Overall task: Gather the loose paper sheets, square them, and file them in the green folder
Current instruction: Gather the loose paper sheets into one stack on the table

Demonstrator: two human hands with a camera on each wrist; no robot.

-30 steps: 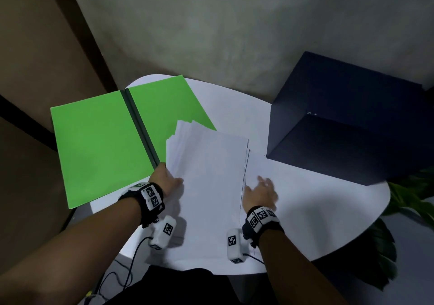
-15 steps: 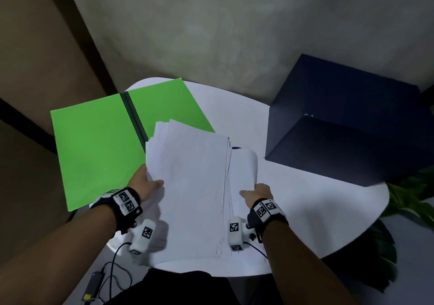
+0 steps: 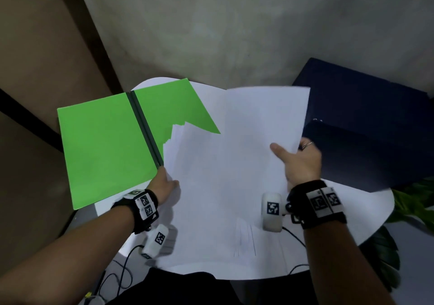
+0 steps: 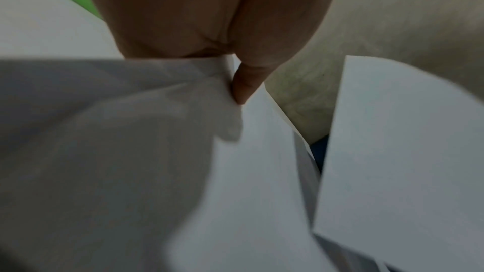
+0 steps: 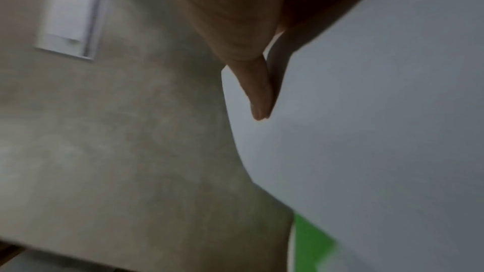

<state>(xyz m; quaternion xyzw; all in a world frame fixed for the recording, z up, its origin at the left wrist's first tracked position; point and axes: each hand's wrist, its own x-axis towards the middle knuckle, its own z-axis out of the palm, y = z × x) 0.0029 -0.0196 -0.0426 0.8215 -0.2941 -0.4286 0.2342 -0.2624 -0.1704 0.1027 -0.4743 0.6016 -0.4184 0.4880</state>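
Folder (image 3: 101,145) left, box (image 3: 366,126) right, sheets (image 3: 225,175) between, on table (image 3: 366,220).

— Where does the head view look from?
— From above, forward and down over the round white bench (image 3: 366,213).
— And the wrist views?
— Each sits very close along its thumb, facing outward. All three share the white paper sheets (image 3: 234,163) and open bright-green card folder (image 3: 103,149).
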